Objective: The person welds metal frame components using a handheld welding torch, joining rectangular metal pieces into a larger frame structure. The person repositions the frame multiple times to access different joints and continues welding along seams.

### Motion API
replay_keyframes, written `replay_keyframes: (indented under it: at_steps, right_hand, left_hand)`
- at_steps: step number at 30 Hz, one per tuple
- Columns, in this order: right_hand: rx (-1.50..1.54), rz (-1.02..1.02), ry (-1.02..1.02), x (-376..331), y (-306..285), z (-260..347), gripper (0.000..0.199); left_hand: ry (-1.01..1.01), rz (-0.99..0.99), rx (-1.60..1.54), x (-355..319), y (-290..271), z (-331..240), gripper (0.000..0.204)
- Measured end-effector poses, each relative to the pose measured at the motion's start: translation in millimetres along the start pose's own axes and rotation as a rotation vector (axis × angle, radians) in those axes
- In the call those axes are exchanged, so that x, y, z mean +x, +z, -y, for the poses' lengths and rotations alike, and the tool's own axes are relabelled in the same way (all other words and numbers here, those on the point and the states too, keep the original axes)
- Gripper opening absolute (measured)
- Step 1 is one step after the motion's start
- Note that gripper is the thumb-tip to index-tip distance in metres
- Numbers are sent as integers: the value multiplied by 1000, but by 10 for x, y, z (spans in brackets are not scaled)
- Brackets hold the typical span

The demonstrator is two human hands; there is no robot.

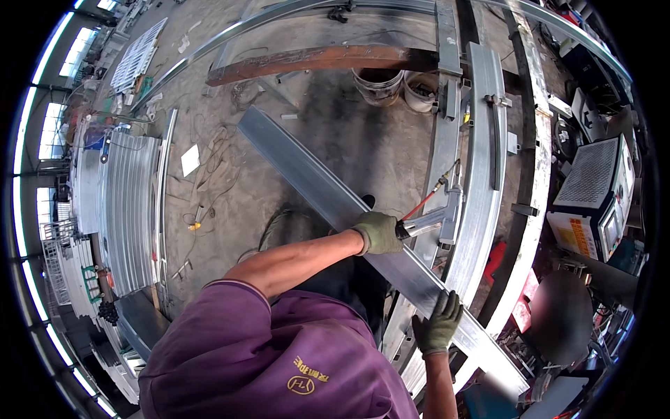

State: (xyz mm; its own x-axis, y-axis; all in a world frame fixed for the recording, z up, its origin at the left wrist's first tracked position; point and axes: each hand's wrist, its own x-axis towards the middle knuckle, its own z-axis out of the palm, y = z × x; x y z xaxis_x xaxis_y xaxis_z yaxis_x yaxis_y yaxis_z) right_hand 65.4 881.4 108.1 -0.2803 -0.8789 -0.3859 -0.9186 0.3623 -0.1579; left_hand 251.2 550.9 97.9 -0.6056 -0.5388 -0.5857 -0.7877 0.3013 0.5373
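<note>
A long grey metal channel (307,171) slants across my front, its far left end out over the floor and its near right end across the rails. My left hand (377,232), in a green work glove, is closed over the channel's far edge. Right beside its fingers is the black end of a silver tool (427,221) with a red hose; the glove hides whether they touch. My right hand (437,322), gloved too, lies on the channel farther down, its fingers stretched out and its thumb apart. The channel's underside is hidden.
Parallel metal rails (481,181) run along the right side. A boxy machine (590,181) stands beyond them. Two buckets (379,85) sit under a rusty beam (321,61). Stacked corrugated sheets (129,209) lie on the left, and cables (213,164) trail over the floor.
</note>
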Motion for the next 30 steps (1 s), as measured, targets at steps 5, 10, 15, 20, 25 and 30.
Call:
replay_keyframes:
  at_steps: [5,10,15,20,25,30]
  right_hand:
    - [-93,-32,10,74,314,442,96]
    - [-267,-384,23,79,854,224,65]
    - [-312,-170,190,286,595,-51,68]
    - [-234,42,180,361,289,-414,75]
    - [-186,221,89,485,62,-704,77]
    - [-117,257,127,728,-275,-531,34]
  left_hand:
    - [-78,101,37,135,105,-40,45]
    - [-73,36,110,58,252,-99,46]
    - [-44,145,20,29,263,-365,46]
    - [19,30,-87,-152,296,-472,38]
    - [197,-179,12,-573,0,-293,32]
    - [270,-402,-119,-537,233,456,38]
